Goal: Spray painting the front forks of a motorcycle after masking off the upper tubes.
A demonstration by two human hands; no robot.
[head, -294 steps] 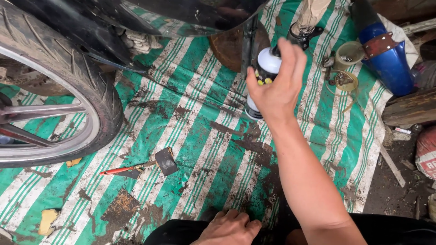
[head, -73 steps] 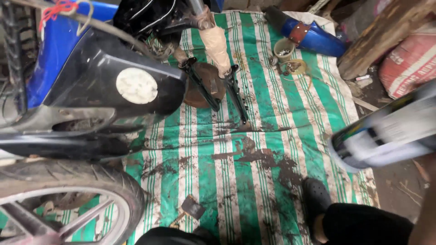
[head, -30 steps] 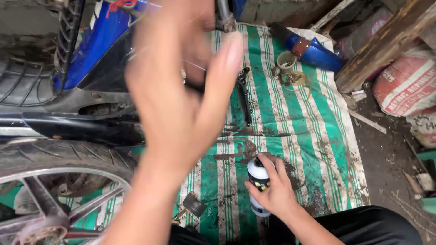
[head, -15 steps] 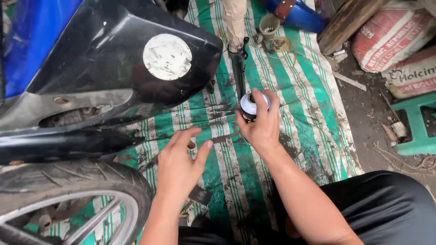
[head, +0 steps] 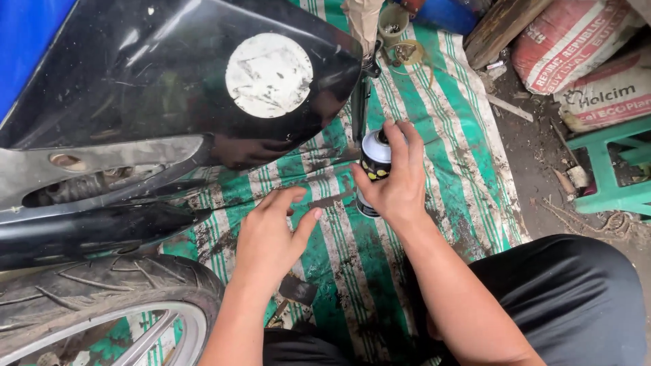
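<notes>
Motorbike (head: 156, 102), black fairing over tyre (head: 88, 298), fills the tarp's (head: 441, 142) left half; bags and a green stool (head: 610, 169) crowd the right edge. Open room: striped middle strip only. Right hand (head: 397, 186) wraps a spray can (head: 373, 163) held upright mid-tarp, grip closed round it, forefinger on the nozzle; spraying step apparently in hand. Left hand (head: 271, 237), fingers spread and empty, hovers under the fairing edge. Next move calls for aim clear of the fairing.
</notes>
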